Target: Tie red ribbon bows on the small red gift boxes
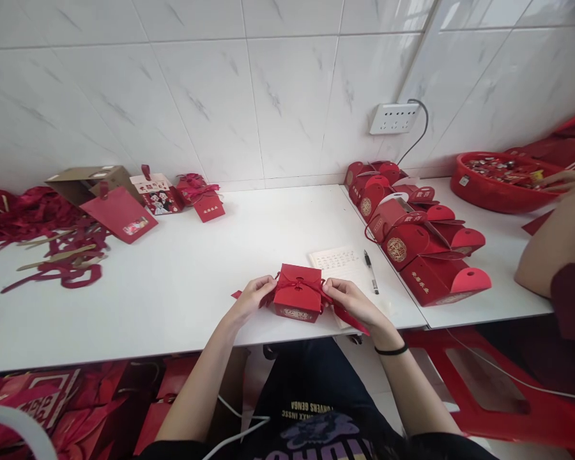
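A small red box (297, 303) with gold print on its front sits near the table's front edge, its top closed. Dark red ribbon (299, 285) crosses the top and gathers in the middle. My left hand (253, 297) pinches the ribbon at the box's left side. On the right side, my right hand (349, 299) pinches the other part of the ribbon, and a loose end (352, 319) trails below it. A notebook (338, 260) with handwriting lies partly behind the box and my right hand, with a black pen (371, 271) beside it.
Several open red boxes (426, 278) stand at the right. Beyond them a person's arm (551, 236) reaches by a red basin (489, 195) of small items. Ribbons (67, 255), a cardboard box (76, 182) and red packages (208, 204) are at the left. A socket strip (393, 119) hangs on the wall.
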A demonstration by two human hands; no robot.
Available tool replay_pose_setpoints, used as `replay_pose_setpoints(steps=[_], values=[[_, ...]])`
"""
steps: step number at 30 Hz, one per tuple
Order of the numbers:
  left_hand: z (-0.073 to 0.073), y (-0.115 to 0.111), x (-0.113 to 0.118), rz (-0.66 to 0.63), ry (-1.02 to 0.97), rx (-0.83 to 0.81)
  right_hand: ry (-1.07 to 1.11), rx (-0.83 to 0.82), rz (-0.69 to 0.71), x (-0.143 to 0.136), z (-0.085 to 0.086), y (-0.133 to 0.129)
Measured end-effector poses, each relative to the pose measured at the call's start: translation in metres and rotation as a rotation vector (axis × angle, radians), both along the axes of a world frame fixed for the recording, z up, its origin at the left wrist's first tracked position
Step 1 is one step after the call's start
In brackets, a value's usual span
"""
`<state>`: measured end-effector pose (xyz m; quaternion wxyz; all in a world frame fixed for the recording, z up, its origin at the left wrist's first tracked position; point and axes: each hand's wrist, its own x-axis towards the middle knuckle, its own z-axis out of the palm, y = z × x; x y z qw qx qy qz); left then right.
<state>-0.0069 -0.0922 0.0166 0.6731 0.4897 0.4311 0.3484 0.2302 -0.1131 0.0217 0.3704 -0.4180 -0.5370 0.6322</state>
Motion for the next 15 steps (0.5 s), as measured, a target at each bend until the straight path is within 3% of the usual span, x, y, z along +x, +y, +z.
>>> replay_pose_setpoints(steps=[9,15], values=[[-0.013,0.002,-0.005,-0.005,0.073,0.067,0.003,0.006,-0.015,0.008,-0.013,0.001],[-0.015,0.002,-0.005,-0.016,0.105,0.103,0.028,-0.012,-0.001,0.005,-0.020,0.003]])
